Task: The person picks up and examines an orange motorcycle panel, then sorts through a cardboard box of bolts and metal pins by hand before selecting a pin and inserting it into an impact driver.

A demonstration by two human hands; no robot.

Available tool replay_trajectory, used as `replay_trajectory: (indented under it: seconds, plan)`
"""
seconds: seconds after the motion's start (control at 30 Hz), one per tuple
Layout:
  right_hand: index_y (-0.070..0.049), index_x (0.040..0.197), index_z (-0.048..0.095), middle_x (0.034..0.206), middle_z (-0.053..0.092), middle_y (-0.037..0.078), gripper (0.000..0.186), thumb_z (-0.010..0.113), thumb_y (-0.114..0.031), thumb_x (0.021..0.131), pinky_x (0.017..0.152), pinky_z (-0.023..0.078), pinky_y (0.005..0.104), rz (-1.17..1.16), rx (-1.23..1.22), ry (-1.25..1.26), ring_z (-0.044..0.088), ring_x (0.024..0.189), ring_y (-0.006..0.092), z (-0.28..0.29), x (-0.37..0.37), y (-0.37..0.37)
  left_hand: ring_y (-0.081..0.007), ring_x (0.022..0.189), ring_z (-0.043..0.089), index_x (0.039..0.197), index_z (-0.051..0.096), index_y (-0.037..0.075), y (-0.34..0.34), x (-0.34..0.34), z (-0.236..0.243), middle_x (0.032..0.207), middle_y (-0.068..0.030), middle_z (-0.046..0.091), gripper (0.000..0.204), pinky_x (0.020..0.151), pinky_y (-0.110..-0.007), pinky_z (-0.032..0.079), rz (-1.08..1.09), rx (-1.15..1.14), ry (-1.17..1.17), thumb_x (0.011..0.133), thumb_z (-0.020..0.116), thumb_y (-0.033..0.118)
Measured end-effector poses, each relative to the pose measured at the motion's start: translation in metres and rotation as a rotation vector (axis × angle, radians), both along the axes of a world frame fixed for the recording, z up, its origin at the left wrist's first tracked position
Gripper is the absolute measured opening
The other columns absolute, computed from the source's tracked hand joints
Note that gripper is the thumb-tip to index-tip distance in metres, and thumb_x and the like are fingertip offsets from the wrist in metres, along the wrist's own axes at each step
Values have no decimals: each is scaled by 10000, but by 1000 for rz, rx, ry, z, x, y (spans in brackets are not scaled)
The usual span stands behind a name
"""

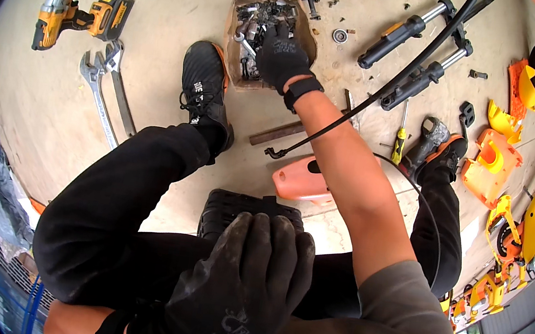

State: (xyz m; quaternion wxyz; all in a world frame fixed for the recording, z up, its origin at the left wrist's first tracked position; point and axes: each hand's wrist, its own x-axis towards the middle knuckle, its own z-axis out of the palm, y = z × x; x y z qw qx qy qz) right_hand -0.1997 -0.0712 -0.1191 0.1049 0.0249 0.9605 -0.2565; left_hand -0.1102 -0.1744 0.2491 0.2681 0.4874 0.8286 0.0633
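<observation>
My right hand (284, 58), in a black glove, reaches into an open cardboard box (309, 43) of small metal parts (261, 16). Its fingertips are among dark pieces, so their grip is hidden. A silver wrench (245, 43) lies in the box beside that hand. Close to the camera, my left hand (236, 292) shows the back of its black glove above my lap. Its fingers are stretched out side by side, with nothing seen in them. Beyond the left fingertips is a black ribbed object (220, 208), partly covered by the hand.
On the floor at left lie a yellow-black cordless impact wrench (73, 17) and two adjustable wrenches (102, 86). To the right are fork tubes (420, 52), a screwdriver (400, 141) and orange panels (489, 167). A black cable (387, 91) crosses my right forearm. An orange cover (297, 178) lies between my legs.
</observation>
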Motion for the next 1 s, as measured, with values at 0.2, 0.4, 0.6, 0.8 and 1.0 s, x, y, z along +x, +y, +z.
replay_trajectory:
  seconds: [0.2, 0.4, 0.6, 0.8, 1.0]
  plan:
    - [-7, 1136, 563, 1251, 509, 273, 404, 626, -246, 816, 844, 513, 540, -2, 125, 172, 575, 1049, 467, 10, 8, 2, -330, 1020, 632, 1137, 618, 0, 0, 4, -2, 1093, -179, 639, 299, 957, -443, 494, 26, -10, 61, 884, 558, 148]
    - [-32, 1049, 609, 1105, 606, 248, 283, 590, -191, 816, 775, 535, 502, 83, 118, 74, 634, 929, 418, 2, 3, 1, -324, 1011, 635, 1123, 625, 12, 3, 0, -1, 1087, -159, 646, 284, 955, -436, 499, 12, -2, 26, 880, 566, 148]
    - [-25, 1013, 606, 823, 654, 219, 229, 555, -171, 844, 687, 539, 495, 177, -95, -11, 657, 716, 388, 2, 7, 20, -326, 1011, 634, 1128, 624, 11, 1, 4, -5, 1088, -159, 647, 281, 957, -442, 500, 16, 10, 38, 891, 555, 146]
    - [-24, 1081, 608, 1001, 636, 224, 301, 593, -160, 813, 743, 541, 489, 34, 7, 104, 655, 845, 400, 0, -19, 15, -333, 1033, 627, 1137, 617, 2, 2, 1, -2, 1090, -182, 644, 299, 968, -452, 492, -8, 6, 36, 889, 553, 157]
    - [-37, 1037, 677, 1009, 636, 175, 277, 576, -229, 864, 796, 500, 423, 356, 293, 151, 596, 955, 303, 21, -1, 6, -326, 1024, 633, 1132, 617, -1, 0, 0, 7, 1088, -182, 642, 313, 958, -448, 499, 8, -24, 17, 869, 561, 161]
